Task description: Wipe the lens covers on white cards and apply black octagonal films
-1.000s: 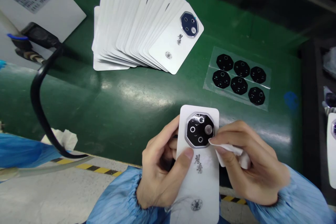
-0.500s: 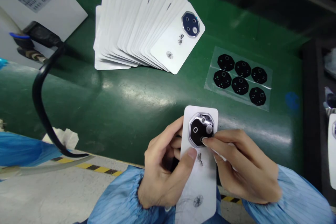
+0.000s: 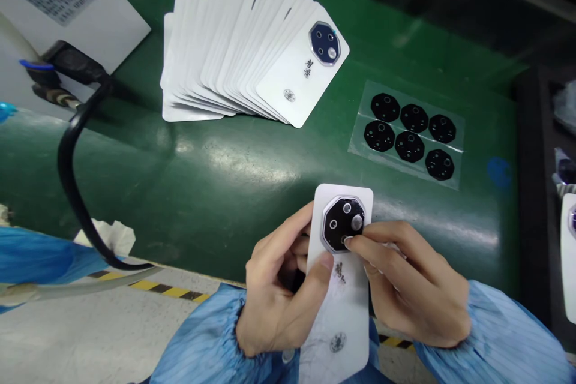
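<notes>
A white phone back cover (image 3: pixel 335 318) stands out toward me, held by my left hand (image 3: pixel 283 288), whose thumb lies on its face below the camera area. That area is a glossy black octagon (image 3: pixel 337 222) in a silver frame, with several ringed holes and a round clear spot. My right hand (image 3: pixel 411 282) is closed at the cover's right edge. Its fingertips press together on the octagon's lower right corner, by a ringed hole. Whatever may be pinched between them is hidden.
Several white covers (image 3: pixel 234 42) lie fanned out on the green table (image 3: pixel 216 180). To their right is a clear sheet (image 3: pixel 360 147) of black octagonal stickers (image 3: pixel 409 147). A black cable (image 3: pixel 65 156) loops at the left, near a white labelled box (image 3: pixel 114 30). Another white cover (image 3: pixel 570 264) shows at far right.
The glare on the octagon has shrunk, and its upper ring shows more plainly. My right fingertips stay at the lower right corner, with only a slight shift of hands and cover.
</notes>
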{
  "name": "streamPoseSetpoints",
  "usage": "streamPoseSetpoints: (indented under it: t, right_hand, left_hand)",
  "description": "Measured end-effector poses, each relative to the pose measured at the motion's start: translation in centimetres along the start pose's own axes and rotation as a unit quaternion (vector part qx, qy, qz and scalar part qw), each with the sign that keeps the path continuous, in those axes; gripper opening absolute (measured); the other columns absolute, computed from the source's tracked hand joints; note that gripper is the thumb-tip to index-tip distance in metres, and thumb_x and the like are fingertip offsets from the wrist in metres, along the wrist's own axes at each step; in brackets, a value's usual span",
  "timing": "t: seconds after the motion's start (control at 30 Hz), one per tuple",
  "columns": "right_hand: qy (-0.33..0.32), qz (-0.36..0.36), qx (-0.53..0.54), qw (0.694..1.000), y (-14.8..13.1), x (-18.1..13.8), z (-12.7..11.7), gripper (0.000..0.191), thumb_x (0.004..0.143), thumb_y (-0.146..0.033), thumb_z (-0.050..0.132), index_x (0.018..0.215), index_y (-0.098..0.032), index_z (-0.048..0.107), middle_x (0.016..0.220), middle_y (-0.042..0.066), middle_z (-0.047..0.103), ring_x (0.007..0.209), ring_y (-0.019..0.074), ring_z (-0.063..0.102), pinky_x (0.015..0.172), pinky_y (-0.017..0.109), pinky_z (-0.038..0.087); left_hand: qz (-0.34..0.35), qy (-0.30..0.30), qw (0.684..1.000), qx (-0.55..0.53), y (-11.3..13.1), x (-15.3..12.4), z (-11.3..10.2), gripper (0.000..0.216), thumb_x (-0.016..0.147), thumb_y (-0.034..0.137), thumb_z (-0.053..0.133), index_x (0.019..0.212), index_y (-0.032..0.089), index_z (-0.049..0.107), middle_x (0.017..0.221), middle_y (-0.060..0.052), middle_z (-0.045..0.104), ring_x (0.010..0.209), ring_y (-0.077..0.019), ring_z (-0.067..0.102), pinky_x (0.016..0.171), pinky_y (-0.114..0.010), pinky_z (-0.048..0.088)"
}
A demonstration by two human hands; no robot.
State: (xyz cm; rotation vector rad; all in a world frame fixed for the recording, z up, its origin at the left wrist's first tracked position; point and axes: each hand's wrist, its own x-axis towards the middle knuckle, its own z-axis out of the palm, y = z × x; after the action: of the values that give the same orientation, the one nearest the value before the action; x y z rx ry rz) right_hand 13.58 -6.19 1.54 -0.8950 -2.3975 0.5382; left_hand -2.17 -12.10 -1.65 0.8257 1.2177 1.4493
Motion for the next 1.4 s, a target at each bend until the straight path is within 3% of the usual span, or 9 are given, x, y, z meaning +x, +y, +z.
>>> streamPoseSetpoints:
  t: [0.2, 0.4, 0.63, 0.83, 1.1, 1.27, 1.4]
  right_hand:
    - [0.069, 0.056, 0.108, 0.990, -0.3, 0.9, -0.3, 0.028, 0.086, 0.006, 0.047, 0.094, -0.016, 0.062, 0.085, 0.005, 0.058, 0.065, 0.0118, 0.055, 0.047, 0.024, 0.043]
    - [0.075, 0.110, 0.203, 0.970, -0.3, 1.7, -1.0, 0.021, 0.085, 0.002, 0.053, 0.092, -0.014, 0.064, 0.082, 0.004, 0.060, 0.069, 0.0131, 0.058, 0.052, 0.025, 0.046]
    - [0.085, 0.131, 0.224, 0.962, -0.6, 1.4, -1.1, 0.021, 0.085, 0.001, 0.054, 0.092, -0.017, 0.064, 0.081, 0.002, 0.060, 0.065, 0.0123, 0.058, 0.050, 0.025, 0.045]
    - [0.085, 0.133, 0.237, 0.959, -0.6, 1.5, -0.9, 0.020, 0.085, 0.002, 0.054, 0.091, -0.014, 0.064, 0.082, 0.002, 0.059, 0.069, 0.0102, 0.057, 0.053, 0.023, 0.046]
    - [0.080, 0.078, 0.177, 0.978, -0.5, 1.4, -0.5, 0.022, 0.084, 0.006, 0.051, 0.092, -0.010, 0.064, 0.085, 0.005, 0.060, 0.073, 0.0111, 0.056, 0.055, 0.023, 0.046]
    - [0.066, 0.051, 0.089, 0.993, -0.6, 0.8, -0.2, 0.027, 0.085, 0.008, 0.049, 0.094, -0.013, 0.063, 0.088, 0.005, 0.058, 0.062, 0.0086, 0.052, 0.045, 0.022, 0.039]
    - [0.034, 0.029, 0.033, 0.998, -0.5, 0.0, -0.1, 0.029, 0.085, 0.009, 0.048, 0.098, -0.012, 0.063, 0.094, 0.007, 0.058, 0.063, 0.0092, 0.054, 0.045, 0.023, 0.041]
  left_hand:
    - [-0.021, 0.005, 1.000, -0.020, 0.2, 0.0, -0.1, 0.048, 0.086, 0.011, 0.065, 0.129, 0.032, 0.063, 0.101, -0.002, 0.074, 0.061, -0.0088, 0.066, 0.052, -0.013, 0.055]
    - [-0.051, 0.002, 0.997, -0.061, 0.6, 0.2, 0.0, 0.044, 0.086, 0.017, 0.067, 0.127, 0.032, 0.065, 0.101, -0.001, 0.075, 0.057, -0.0060, 0.063, 0.048, -0.011, 0.050]
    - [-0.108, 0.067, 0.989, -0.079, 1.4, 0.2, 0.9, 0.037, 0.082, 0.021, 0.072, 0.118, 0.028, 0.071, 0.092, -0.001, 0.076, 0.050, -0.0049, 0.060, 0.043, -0.011, 0.045]
    - [-0.103, 0.068, 0.989, -0.078, 1.5, 0.2, 1.0, 0.038, 0.082, 0.020, 0.071, 0.119, 0.029, 0.071, 0.093, -0.001, 0.076, 0.050, -0.0042, 0.059, 0.043, -0.011, 0.045]
    - [-0.091, 0.042, 0.990, -0.096, 1.3, -0.1, 0.5, 0.043, 0.083, 0.022, 0.072, 0.125, 0.031, 0.067, 0.086, 0.000, 0.075, 0.051, -0.0048, 0.059, 0.047, -0.010, 0.048]
    - [-0.033, 0.004, 0.997, -0.067, 0.5, 0.0, -0.1, 0.048, 0.084, 0.017, 0.070, 0.130, 0.029, 0.064, 0.102, -0.002, 0.073, 0.063, -0.0084, 0.067, 0.054, -0.012, 0.056]
    - [-0.023, -0.007, 0.998, -0.064, 0.4, 0.1, -0.1, 0.049, 0.086, 0.015, 0.068, 0.132, 0.031, 0.061, 0.101, -0.001, 0.072, 0.063, -0.0069, 0.066, 0.054, -0.010, 0.054]
